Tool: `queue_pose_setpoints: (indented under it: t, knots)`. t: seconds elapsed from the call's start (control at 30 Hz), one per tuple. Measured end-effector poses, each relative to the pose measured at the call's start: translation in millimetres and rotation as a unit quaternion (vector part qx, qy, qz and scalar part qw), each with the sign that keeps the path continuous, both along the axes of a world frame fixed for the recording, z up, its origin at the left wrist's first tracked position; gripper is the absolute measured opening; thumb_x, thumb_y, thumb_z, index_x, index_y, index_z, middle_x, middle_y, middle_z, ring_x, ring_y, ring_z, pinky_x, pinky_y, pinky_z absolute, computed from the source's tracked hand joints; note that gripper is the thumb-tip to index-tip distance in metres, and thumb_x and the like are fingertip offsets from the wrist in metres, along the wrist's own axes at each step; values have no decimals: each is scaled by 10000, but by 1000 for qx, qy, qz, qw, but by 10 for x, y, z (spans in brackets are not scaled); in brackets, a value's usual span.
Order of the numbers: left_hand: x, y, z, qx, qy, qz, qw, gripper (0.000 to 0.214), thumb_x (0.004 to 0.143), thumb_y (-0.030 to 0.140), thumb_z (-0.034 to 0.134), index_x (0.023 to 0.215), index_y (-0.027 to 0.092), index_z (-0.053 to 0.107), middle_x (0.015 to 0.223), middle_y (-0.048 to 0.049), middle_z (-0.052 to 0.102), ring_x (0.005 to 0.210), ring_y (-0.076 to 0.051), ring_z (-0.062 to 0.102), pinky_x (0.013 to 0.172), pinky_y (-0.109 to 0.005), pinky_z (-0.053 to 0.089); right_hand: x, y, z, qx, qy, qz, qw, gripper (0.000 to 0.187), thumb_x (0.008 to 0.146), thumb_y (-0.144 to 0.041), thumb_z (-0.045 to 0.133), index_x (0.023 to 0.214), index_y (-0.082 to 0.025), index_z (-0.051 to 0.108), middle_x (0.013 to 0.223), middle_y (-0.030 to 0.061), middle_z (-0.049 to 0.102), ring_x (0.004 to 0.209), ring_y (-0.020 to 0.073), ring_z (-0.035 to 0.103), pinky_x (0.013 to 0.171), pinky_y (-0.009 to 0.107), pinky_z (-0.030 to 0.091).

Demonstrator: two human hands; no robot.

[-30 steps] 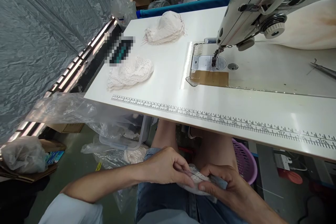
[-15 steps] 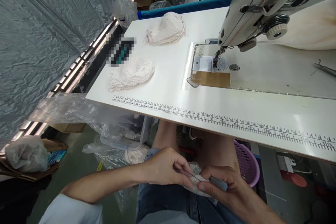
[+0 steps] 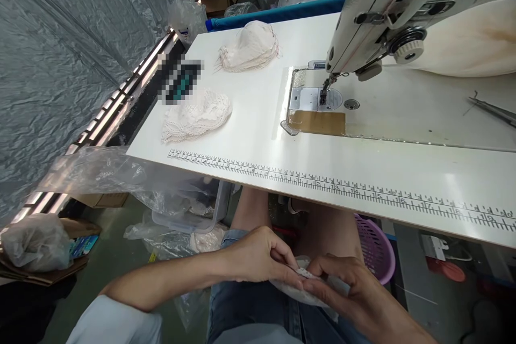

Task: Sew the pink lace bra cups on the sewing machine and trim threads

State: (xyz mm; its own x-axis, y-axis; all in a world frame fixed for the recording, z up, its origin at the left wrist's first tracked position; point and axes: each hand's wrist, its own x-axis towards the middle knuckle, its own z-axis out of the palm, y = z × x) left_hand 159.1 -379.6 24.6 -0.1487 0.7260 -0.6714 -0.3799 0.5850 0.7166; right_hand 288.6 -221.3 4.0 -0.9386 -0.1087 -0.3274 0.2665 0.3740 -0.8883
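Over my lap, a piece of white lace-edged fabric (image 3: 300, 291) is pinched between both hands, below the table's front edge. My left hand (image 3: 264, 260) is closed on the left part of its edge, thumb and fingers pressed together. On the right part, my right hand (image 3: 342, 285) grips with thumb and forefinger, the fingertips of both hands nearly touching. Much of the fabric is hidden behind the fingers. On the table lie a white lace stack (image 3: 197, 115) at the front left and a pale stack of fabric pieces (image 3: 250, 47) with loose threads farther back.
A sewing machine (image 3: 374, 21) stands on the white table (image 3: 250, 134), which has a printed ruler (image 3: 322, 185) along its front edge. Thread snips (image 3: 494, 110) lie at the right. Underneath are a clear plastic bin (image 3: 220, 209) and a purple basket (image 3: 377, 250).
Both hands keep hold of the fabric; the fingertips have drawn slightly closer together, and more of the fabric hangs below the left fingers. The camera view has shifted a little.
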Motion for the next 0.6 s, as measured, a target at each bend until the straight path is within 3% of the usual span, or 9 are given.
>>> queue_pose_setpoints:
  t: [0.2,0.43,0.6]
  knots:
    - [21,38,-84,5,-71,18,997,398,521,433,812,678,104,651,624,11,605,592,-91,547,612,-214,428,86,62,-33,-4,-7,-42,999,291,855,-483,525,781,-213,607,717,-1,583,674,151,533,534,200,391]
    - [50,177,-126,-11,-72,-8,997,506,471,505,812,711,107,613,616,21,585,550,-66,491,536,-192,333,142,165,-33,28,20,-33,999,298,896,-449,485,750,-199,556,701,-14,551,683,139,514,614,213,398]
    - [120,308,-63,-45,-34,-8,998,536,481,527,800,760,100,634,519,65,499,464,-27,350,475,-181,229,194,189,88,54,25,-45,997,313,896,-452,478,750,-191,570,736,4,591,742,152,540,654,229,419]
